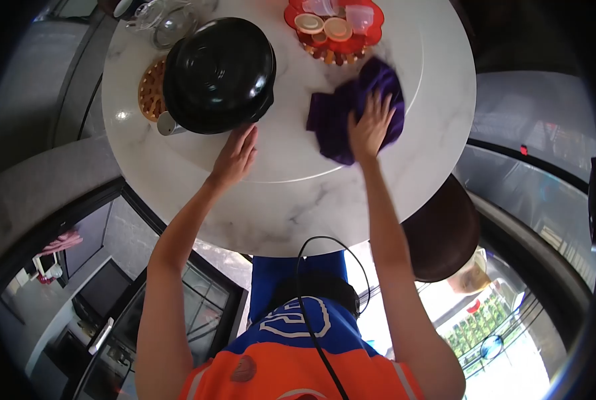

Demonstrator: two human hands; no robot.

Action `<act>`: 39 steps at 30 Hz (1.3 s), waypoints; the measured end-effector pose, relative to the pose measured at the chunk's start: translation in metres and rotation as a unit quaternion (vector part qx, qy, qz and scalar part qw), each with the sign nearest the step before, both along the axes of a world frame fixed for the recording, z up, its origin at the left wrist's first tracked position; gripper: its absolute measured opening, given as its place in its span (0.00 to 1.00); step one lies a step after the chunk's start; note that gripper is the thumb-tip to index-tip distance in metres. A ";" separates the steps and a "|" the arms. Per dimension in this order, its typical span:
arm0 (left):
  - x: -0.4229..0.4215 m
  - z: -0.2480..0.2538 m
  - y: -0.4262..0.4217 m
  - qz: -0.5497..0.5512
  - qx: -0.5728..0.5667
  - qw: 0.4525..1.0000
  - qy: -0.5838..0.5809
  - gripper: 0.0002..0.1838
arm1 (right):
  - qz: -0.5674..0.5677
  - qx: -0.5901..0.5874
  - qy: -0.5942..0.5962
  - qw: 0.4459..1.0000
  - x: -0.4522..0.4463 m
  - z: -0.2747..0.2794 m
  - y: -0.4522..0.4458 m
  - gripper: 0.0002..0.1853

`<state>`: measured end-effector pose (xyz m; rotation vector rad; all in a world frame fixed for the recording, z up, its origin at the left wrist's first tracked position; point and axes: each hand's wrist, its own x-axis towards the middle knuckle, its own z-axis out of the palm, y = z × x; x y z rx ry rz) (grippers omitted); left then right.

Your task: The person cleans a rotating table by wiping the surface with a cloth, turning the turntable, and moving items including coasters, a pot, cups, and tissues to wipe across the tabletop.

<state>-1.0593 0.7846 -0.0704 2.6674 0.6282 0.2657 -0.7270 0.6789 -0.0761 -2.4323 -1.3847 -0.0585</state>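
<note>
My right hand (pixel 372 127) lies flat with fingers spread on a crumpled dark purple cloth (pixel 334 127), pressing it against the round white marble-patterned table (pixel 298 213). My left hand (pixel 236 155) has its fingers stretched out at the near edge of a glossy black pot or lid (pixel 221 77). The fingertips reach its rim; I cannot tell whether they push on it. Under the black piece, a brown woven-looking trivet (pixel 152 90) shows at the left. Beside it, a small pale cup (pixel 169 124) is partly covered.
At the far side, a red scalloped tray (pixel 372 41) holds clear plastic cups (pixel 360 18) and round beige lids (pixel 338 29). Glassware (pixel 173 28) stands at the far left. A dark brown stool (pixel 441 233) is by the table's right edge. A black cable (pixel 300 280) hangs before my chest.
</note>
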 end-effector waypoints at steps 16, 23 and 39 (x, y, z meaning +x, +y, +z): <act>-0.164 0.012 0.076 -0.058 0.081 0.976 0.196 0.35 | 0.083 0.020 -0.035 0.996 0.061 0.006 0.062 0.39; -0.131 -0.024 0.111 -0.036 0.118 0.969 0.215 0.32 | 0.070 0.032 0.004 0.997 0.027 -0.039 0.062 0.35; 0.026 -0.031 0.116 0.379 -0.005 0.914 -0.146 0.25 | 0.531 -0.017 0.149 0.834 -0.124 -0.005 0.219 0.42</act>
